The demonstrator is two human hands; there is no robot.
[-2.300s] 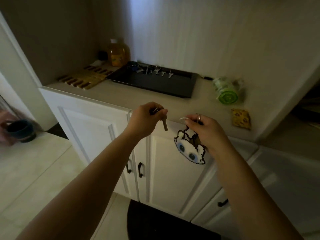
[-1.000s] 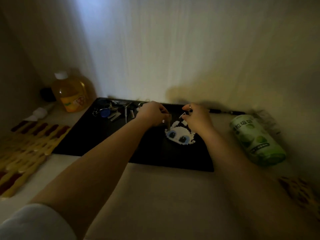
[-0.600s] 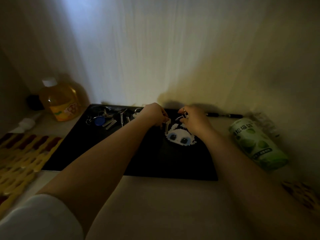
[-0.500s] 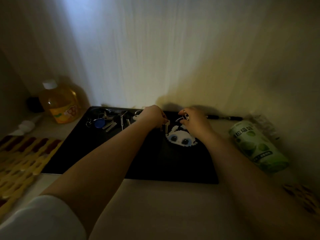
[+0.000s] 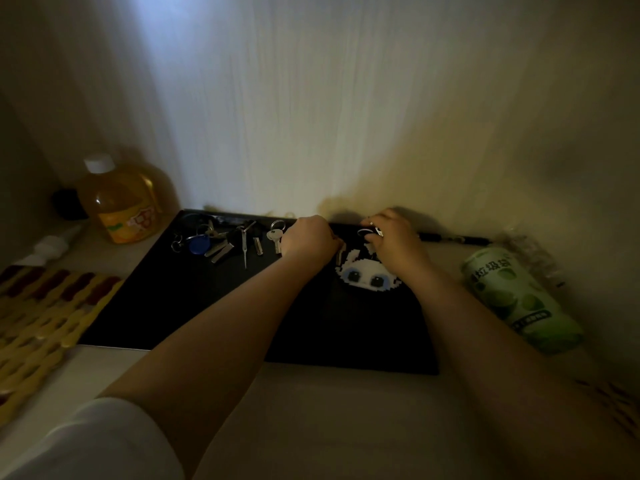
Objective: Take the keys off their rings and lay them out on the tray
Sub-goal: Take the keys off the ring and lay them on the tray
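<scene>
Black tray (image 5: 173, 306): one pixel charm (image 5: 367, 276), two hands; left grip (image 5: 309, 242) pinches one key (image 5: 340, 255), right grip (image 5: 393, 239) pinches one ring (image 5: 364, 232).

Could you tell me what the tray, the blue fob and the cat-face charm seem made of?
Tray: matte black, no glare; plastic or coated metal, unclear. Blue fob: smooth plastic, by its uniform colour. Cat-face charm: stepped, pixelled outline suggests fused plastic beads.

green roll (image 5: 519, 296), label reads "垃圾袋"
</scene>
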